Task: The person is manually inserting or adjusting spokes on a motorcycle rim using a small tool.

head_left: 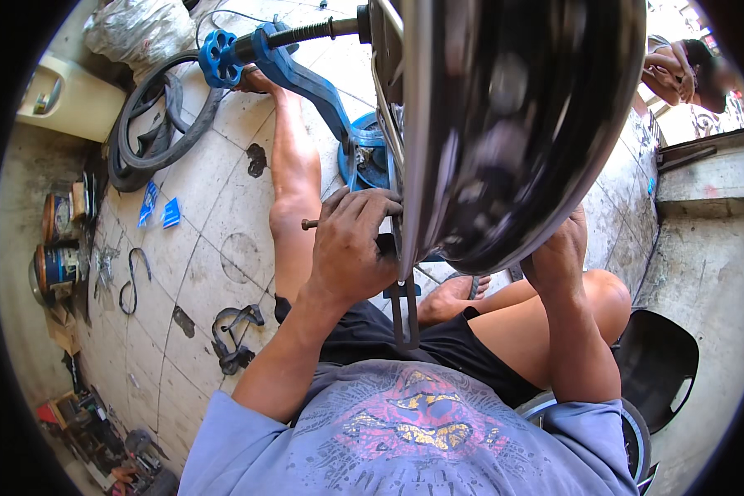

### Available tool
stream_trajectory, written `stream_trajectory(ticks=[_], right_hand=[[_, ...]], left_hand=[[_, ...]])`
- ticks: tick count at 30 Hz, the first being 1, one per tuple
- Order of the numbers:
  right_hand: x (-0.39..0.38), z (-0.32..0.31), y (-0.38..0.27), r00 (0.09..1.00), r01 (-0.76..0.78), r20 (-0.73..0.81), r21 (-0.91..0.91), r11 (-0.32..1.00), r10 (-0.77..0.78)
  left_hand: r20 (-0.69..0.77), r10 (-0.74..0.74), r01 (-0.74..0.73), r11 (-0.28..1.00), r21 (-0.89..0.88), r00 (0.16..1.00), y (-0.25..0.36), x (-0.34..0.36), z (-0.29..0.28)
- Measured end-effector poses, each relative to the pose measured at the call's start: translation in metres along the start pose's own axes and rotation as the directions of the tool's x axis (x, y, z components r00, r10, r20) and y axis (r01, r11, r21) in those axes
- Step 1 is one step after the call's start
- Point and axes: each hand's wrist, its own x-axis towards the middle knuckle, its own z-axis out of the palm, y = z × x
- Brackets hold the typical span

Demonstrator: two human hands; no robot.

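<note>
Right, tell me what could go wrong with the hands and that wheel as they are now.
1. The left hand grips right at the edge of the wheel, beside a protruding bolt; if the wheel turns, fingers could get pinched.
2. The right hand props the wheel's lower rim alone; a slip might drop it toward the bare legs and sandalled foot.
3. The blue screw press lies across the left leg and may shift.

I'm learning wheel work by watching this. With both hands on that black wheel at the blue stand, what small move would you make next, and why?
Probably steady the wheel with the right hand and ease the axle end under the left hand squarely into line. The left fingers are closed at the hub side beside the blue stand, the right hand props the rim from below, and the wheel looks blurred, so not settled.
</note>
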Motion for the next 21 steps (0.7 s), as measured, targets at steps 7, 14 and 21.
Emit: stream_trajectory(ticks=[7,14,21], right_hand=[[0.003,-0.004,0.003,0.994,0.113,0.014,-0.122,0.986,-0.112],[0.001,-0.003,0.006,0.994,0.104,0.057,-0.132,0.986,-0.097],[0.000,-0.003,0.005,0.989,0.100,0.134,-0.239,0.966,-0.069]], left_hand=[[0.012,-0.006,0.006,1.000,-0.009,1.000,-0.006,-0.003,0.005],[0.041,-0.069,0.072,0.994,-0.085,0.997,-0.009,-0.013,0.012],[0.209,-0.274,0.324,0.909,-0.263,0.939,-0.016,-0.036,0.022]])
